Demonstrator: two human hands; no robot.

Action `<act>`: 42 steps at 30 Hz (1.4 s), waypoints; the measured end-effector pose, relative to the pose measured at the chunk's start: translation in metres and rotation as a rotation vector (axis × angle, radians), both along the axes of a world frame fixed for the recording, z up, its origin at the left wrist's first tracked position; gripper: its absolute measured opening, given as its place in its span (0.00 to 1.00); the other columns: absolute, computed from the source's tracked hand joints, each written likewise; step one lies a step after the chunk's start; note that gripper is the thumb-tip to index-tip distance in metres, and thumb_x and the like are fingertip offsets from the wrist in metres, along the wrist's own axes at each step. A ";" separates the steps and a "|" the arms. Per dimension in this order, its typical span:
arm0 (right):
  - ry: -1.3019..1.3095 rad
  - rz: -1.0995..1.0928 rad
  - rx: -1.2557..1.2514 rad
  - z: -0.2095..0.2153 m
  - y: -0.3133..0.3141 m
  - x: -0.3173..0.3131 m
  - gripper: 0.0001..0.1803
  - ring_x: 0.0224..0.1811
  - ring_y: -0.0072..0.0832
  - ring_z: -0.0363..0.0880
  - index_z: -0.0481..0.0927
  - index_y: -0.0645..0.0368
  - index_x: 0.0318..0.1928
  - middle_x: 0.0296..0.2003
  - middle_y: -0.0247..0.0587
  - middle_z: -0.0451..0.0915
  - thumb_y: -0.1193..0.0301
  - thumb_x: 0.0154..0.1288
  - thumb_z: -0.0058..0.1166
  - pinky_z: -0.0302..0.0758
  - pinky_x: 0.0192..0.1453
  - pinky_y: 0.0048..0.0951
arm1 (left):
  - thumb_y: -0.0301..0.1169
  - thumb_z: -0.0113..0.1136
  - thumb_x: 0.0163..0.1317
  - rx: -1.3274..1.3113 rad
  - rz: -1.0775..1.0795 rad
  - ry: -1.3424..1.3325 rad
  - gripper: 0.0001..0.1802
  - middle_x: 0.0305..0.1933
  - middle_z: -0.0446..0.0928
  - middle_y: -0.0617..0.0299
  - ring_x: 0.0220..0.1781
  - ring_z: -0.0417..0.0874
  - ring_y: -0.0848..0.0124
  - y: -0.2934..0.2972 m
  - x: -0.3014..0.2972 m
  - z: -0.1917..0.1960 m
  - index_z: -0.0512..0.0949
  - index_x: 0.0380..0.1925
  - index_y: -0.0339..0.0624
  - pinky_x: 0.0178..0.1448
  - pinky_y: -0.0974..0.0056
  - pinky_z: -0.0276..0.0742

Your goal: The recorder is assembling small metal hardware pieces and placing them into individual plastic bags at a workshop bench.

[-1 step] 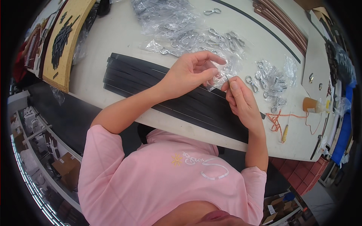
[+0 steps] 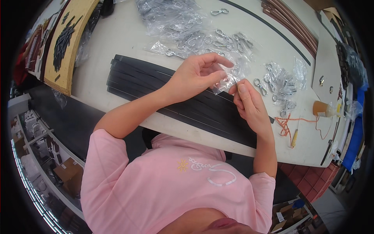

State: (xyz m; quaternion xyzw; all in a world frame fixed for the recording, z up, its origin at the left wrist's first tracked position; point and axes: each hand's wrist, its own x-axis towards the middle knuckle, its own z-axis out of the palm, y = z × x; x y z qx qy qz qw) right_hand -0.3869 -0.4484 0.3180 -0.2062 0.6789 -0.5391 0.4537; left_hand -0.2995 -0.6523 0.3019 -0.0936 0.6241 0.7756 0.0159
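Note:
My left hand [image 2: 196,75] hovers over the black strips, its fingers curved and thumb and forefinger apart. It shows no clear hold on anything. A clear plastic bag [image 2: 223,85] lies just beyond its fingertips. Thumb and forefinger of my right hand [image 2: 249,99] pinch a thin dark piece [image 2: 235,82], too small to name. Below both hands a broad bundle of flat black strips [image 2: 136,76] runs along the table's near edge. Silver snap hooks [image 2: 260,86] lie past my right hand, several of them in clear bags.
A heap of clear bags [image 2: 167,15] covers the table's far side. Orange cord [image 2: 286,126], a yellow-handled tool [image 2: 294,138] and an amber bottle [image 2: 321,108] stand or lie at right. Brown strips [image 2: 290,25] fill the far right. A wooden board [image 2: 74,58] holds short black pieces at left.

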 end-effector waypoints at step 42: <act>0.006 -0.426 -0.173 -0.006 0.002 -0.008 0.09 0.17 0.05 0.57 0.82 0.61 0.45 0.20 0.17 0.69 0.68 0.72 0.60 0.47 0.19 0.16 | 0.26 0.59 0.71 0.057 -0.135 0.033 0.16 0.36 0.75 0.71 0.38 0.76 0.83 0.006 0.004 -0.004 0.77 0.57 0.36 0.47 0.73 0.76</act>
